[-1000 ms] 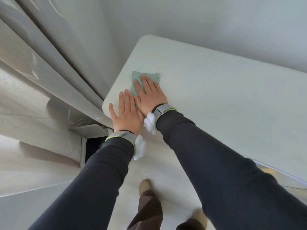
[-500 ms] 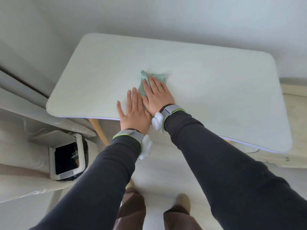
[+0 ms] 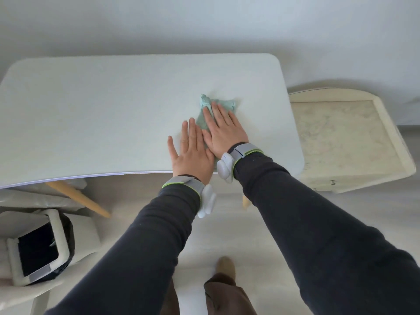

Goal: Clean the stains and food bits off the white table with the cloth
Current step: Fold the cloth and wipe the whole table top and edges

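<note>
The white table (image 3: 102, 110) fills the upper middle of the head view, and I see no stains or bits on its bare top. A teal cloth (image 3: 205, 104) lies bunched toward the table's right side. My right hand (image 3: 223, 133) presses flat on the cloth with fingers stretched out, covering most of it. Just to its left, my left hand (image 3: 193, 153) lies flat on the table near the front edge, thumb spread, its inner side touching the cloth's edge. Both wrists wear grey bands with white pods.
A bin with a black liner (image 3: 38, 248) stands on the floor at the lower left. A cream low cabinet with a raised rim (image 3: 341, 133) sits against the table's right end. A wooden table leg (image 3: 77, 198) slants below the front edge. A wall runs behind.
Both hands and the cloth have slid to the right along the table, from its left corner to its right part. The view has swung right with them.
</note>
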Demonstrator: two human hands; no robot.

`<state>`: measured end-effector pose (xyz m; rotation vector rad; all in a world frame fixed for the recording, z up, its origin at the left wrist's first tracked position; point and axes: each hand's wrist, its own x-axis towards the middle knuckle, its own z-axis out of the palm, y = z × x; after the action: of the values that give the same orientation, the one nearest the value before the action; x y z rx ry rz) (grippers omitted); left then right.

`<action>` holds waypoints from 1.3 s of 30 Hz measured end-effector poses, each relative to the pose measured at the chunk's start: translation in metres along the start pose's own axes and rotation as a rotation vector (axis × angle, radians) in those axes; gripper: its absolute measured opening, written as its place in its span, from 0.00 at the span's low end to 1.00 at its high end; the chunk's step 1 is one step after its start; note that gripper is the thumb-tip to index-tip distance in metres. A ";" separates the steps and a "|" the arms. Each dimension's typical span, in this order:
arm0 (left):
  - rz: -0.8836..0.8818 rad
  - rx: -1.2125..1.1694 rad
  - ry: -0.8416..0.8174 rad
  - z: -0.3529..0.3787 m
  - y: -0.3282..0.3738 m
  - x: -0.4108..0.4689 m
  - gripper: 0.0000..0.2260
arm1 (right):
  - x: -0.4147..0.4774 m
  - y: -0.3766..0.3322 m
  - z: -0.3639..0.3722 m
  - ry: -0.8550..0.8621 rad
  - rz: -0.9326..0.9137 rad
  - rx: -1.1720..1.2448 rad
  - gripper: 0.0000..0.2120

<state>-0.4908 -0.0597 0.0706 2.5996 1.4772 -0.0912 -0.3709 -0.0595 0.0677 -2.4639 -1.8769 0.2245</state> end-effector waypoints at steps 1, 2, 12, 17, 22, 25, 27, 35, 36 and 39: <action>0.005 0.007 0.002 0.001 0.004 0.001 0.25 | -0.002 0.004 0.000 0.002 0.005 0.002 0.28; 0.016 0.012 0.001 0.002 0.013 0.001 0.25 | -0.006 0.013 -0.001 0.006 0.015 0.004 0.28; 0.184 0.021 -0.024 0.014 0.117 -0.014 0.25 | -0.069 0.112 -0.006 0.035 0.184 0.006 0.27; 0.260 0.035 -0.035 0.020 0.144 -0.037 0.26 | -0.107 0.135 -0.004 0.011 0.250 -0.009 0.28; 0.305 0.052 -0.054 0.020 0.142 -0.058 0.25 | -0.133 0.127 -0.001 -0.007 0.300 0.014 0.28; 0.315 0.069 -0.052 0.019 0.124 -0.064 0.25 | -0.136 0.108 0.001 0.000 0.300 0.004 0.28; 0.314 0.085 -0.045 0.018 0.105 -0.068 0.26 | -0.135 0.089 0.003 0.007 0.288 -0.002 0.28; 0.255 0.100 -0.026 0.008 0.010 -0.071 0.26 | -0.103 -0.004 0.013 0.020 0.249 0.008 0.28; 0.247 0.105 -0.024 0.007 -0.004 -0.070 0.26 | -0.099 -0.017 0.015 0.021 0.245 0.006 0.28; 0.218 0.103 -0.015 0.003 -0.046 -0.069 0.26 | -0.082 -0.058 0.018 0.024 0.224 -0.008 0.28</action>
<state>-0.5659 -0.0951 0.0716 2.8165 1.2050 -0.1658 -0.4498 -0.1242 0.0640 -2.6677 -1.5940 0.1934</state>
